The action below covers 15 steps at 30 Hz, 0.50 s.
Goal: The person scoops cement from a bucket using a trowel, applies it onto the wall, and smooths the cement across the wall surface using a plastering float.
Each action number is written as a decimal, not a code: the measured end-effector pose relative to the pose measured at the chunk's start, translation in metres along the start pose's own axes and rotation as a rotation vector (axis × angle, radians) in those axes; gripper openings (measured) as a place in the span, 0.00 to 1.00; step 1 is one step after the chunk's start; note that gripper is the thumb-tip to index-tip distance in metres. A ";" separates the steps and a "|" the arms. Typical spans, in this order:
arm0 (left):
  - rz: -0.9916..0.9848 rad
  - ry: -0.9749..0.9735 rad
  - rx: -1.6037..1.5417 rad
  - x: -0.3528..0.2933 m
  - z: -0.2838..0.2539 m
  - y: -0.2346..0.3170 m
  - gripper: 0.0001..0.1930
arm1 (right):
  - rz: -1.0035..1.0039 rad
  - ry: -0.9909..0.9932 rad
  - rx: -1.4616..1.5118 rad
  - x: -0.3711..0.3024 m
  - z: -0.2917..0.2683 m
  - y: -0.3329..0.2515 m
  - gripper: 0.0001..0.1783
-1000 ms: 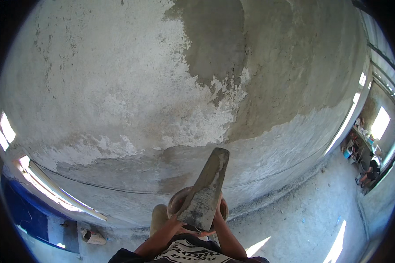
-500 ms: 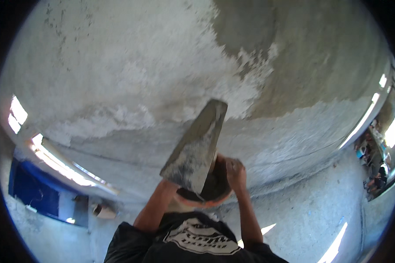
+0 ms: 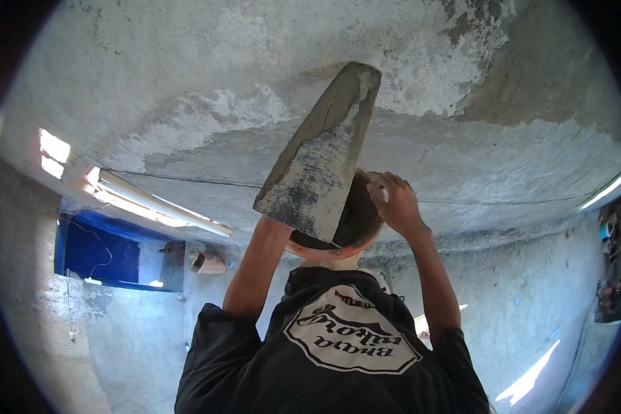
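A long, tapered plastering float (image 3: 317, 152) spans the middle of the head view, its narrow end pointing away from me. Damp grey mortar lies along its left edge and far end; the middle is scraped and dark-stained. My left hand (image 3: 274, 229) is at its near, wide end, with the fingers hidden beneath it. Partly under the float is a round basin (image 3: 355, 250) with an orange rim and a dark inside. My right hand (image 3: 397, 203) has its fingers and thumb curled at the basin's right rim. How much mortar the basin holds is hard to tell.
Ahead is a grey wall (image 3: 207, 76) with rough pale patches and a darker, damp-looking area (image 3: 559, 83) to the right. On the left are a blue panel (image 3: 100, 252), a long pale bar (image 3: 162, 203) and a torn sack-like object (image 3: 207, 263). Clutter (image 3: 610, 297) stands at the far right.
The view has shifted, so the float, basin, both hands and my shirt appear higher in it. The float stays over my left hand; my right hand stays at the basin's rim.
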<state>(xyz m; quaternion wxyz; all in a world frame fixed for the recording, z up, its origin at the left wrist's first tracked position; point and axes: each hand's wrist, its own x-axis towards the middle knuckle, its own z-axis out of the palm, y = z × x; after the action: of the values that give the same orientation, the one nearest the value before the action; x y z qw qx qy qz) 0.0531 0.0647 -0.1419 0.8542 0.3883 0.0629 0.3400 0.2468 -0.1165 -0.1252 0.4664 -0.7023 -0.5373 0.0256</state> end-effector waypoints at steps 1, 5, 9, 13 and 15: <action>-0.016 0.003 0.000 0.000 0.008 0.003 0.20 | 0.021 -0.001 0.050 -0.001 0.001 0.003 0.13; -0.113 -0.008 -0.062 -0.004 0.024 0.017 0.21 | 0.076 0.133 0.019 -0.009 0.001 0.028 0.15; 0.119 -0.233 -0.020 -0.002 0.012 0.007 0.21 | -0.039 0.362 -0.131 0.032 -0.018 0.034 0.18; 0.114 -0.193 0.020 0.001 -0.002 0.008 0.21 | -0.059 0.304 -0.093 0.059 -0.017 0.017 0.21; 0.124 -0.167 0.057 0.002 -0.007 0.009 0.22 | -0.080 0.294 -0.090 0.068 -0.016 0.023 0.21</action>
<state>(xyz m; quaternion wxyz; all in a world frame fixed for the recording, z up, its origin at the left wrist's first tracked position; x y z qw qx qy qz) 0.0468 0.0743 -0.1401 0.8224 0.4427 -0.0230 0.3565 0.3008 -0.0736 -0.1008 0.5085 -0.6969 -0.4913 -0.1200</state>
